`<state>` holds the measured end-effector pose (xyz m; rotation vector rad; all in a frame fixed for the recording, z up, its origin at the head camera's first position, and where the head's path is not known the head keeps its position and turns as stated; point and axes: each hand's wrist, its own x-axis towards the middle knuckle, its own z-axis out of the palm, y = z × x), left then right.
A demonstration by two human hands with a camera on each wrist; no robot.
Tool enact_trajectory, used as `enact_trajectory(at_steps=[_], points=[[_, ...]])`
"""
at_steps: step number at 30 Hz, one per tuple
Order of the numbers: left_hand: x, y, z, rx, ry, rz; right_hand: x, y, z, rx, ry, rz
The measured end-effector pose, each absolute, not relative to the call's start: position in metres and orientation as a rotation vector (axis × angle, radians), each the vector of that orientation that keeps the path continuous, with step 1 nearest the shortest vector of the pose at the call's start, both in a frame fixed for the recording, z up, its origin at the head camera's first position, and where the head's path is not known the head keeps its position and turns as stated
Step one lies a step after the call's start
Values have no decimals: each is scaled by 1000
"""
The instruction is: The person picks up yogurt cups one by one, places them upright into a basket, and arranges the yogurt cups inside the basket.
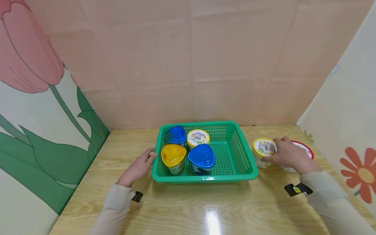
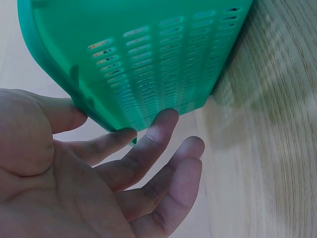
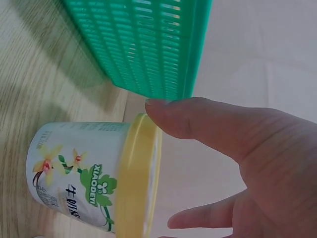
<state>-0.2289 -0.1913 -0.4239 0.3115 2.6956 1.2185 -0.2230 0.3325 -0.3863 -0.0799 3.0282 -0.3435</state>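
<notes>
Left hand: We find it [image 1: 139, 167] at the basket's left side, thumb and forefinger against the rim, remaining fingers loosely bent and spread; we judge that it steadies the basket.
Green basket: Rigid moulded plastic, rectangular with rounded corners, slotted walls and a smooth lip; the basket [image 1: 205, 178] stands upright on the wood-grained table [image 1: 129, 142].
Basket contents, left: A yellow-lidded tub [image 1: 173, 155] stands in front of a rear blue-lidded tub [image 1: 175, 134]; both lids are glossy, rounded triangles.
Basket contents, centre: A white-topped round tub [image 1: 198, 137] stands behind a front blue-lidded tub [image 1: 202, 156], whose lid is also triangular. We note bare slotted floor to their right.
Vanilla-print tub: This tub [image 1: 260, 147] stands upright on the table, just right of the basket. We record a smooth, tapered white body, printed flowers and a round, yellow-rimmed lid.
Right hand: It [image 1: 289, 157] is over that tub, thumb at the lid's edge, fingers parted; we see no closed grip. We judge the step to be a reach for this tub; the next move calls for closing thumb and fingers evenly round the rim.
Red-rimmed tub: Round-lidded, this tub [image 1: 306, 148] is partly hidden by the right hand.
</notes>
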Motion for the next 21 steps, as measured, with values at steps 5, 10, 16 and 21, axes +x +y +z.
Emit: enact_trajectory(at_steps=[5,10,16,21], points=[[-229,-192,-424,314,2692,1218,-224,333,-388,-58,3014,-329],[-230,-192,-424,322,2689,1223,-226,334,-391,-80,3027,-339],[-230,-192,-424,321,2678,1237,-230,334,-395,-92,3046,-342],[-230,-192,-425,317,2676,1238,-232,334,-396,-55,3027,-340]])
